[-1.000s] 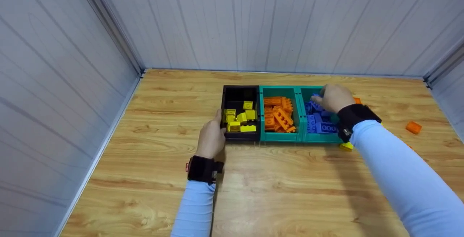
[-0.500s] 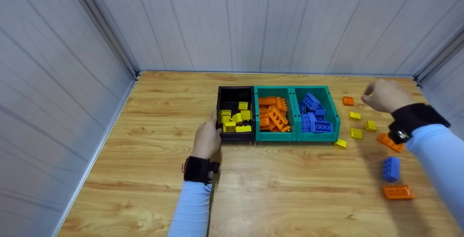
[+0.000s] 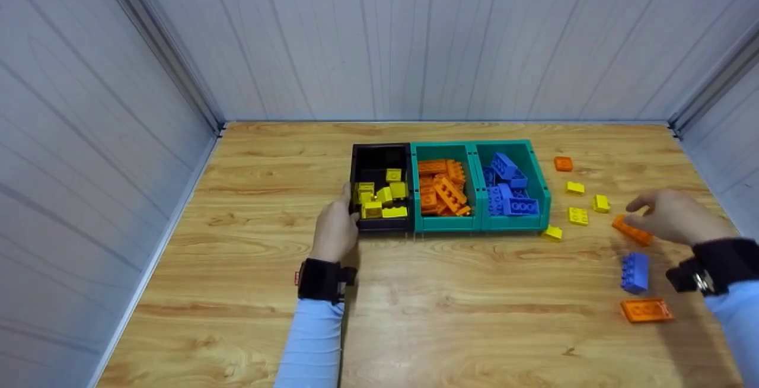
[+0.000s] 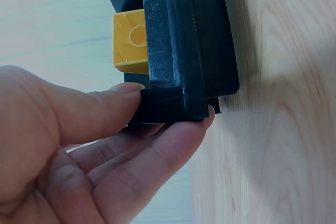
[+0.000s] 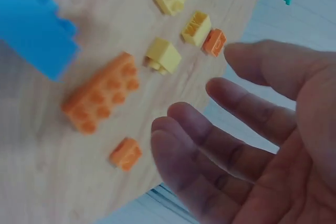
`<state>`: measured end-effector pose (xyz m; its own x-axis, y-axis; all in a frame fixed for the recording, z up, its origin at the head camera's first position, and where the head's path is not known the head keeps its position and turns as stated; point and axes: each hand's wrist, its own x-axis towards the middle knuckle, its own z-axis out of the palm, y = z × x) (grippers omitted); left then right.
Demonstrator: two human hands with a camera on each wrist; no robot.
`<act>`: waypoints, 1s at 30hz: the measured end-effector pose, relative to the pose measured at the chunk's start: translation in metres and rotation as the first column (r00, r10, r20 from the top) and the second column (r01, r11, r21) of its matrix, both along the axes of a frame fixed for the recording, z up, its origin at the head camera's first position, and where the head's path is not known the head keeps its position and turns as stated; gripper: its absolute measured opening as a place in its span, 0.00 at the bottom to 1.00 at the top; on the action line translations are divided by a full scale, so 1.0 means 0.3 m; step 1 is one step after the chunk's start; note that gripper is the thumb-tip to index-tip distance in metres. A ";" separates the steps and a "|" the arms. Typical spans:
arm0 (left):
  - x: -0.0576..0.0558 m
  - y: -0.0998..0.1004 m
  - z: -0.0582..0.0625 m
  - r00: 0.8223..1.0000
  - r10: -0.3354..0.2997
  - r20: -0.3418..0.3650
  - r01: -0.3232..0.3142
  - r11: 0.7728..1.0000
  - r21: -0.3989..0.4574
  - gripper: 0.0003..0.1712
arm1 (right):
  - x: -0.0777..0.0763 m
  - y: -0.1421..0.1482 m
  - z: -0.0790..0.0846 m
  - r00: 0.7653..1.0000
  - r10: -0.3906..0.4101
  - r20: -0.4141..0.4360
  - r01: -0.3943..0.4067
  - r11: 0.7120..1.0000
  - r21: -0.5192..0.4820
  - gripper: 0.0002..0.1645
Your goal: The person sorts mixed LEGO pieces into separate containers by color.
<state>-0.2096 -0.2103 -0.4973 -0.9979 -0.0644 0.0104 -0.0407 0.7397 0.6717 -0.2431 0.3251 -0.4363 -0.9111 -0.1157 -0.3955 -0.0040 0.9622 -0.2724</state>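
My left hand (image 3: 335, 229) pinches the front left corner of a black bin (image 4: 191, 35), thumb on one side and fingers on the other. Yellow bricks (image 3: 394, 213) lie in that bin. Beside it, a green bin holds orange bricks (image 3: 450, 193), and another green bin (image 3: 514, 223) holds blue bricks (image 3: 504, 165). On the right of the table, my right hand (image 3: 682, 216) hovers by an orange brick (image 5: 102, 93), its fingers loosely bent and nothing between them. A blue brick (image 3: 635, 272) stands just in front of that hand.
Several loose yellow bricks (image 3: 578, 216) lie right of the bins, one against the green bin's front corner. A flat orange brick (image 3: 647, 311) lies nearer me, a small orange one (image 3: 563, 164) farther back. Panel walls (image 3: 385, 44) enclose the wooden table.
My right hand has left the blue-brick bin and moved right, then nearer to me, over the loose bricks. My left hand keeps its hold on the black bin.
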 end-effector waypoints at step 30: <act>0.000 0.000 0.000 1.000 -0.005 -0.011 0.005 1.000 -0.014 0.39 | 0.248 0.039 -0.201 0.992 0.118 -0.051 -0.121 0.991 -0.056 0.35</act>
<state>-0.2095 -0.2102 -0.4974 -0.9980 -0.0590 0.0223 -0.0295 0.7492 0.6617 -0.1686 0.3367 -0.4965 -0.9069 -0.2467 -0.3417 -0.1321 0.9364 -0.3252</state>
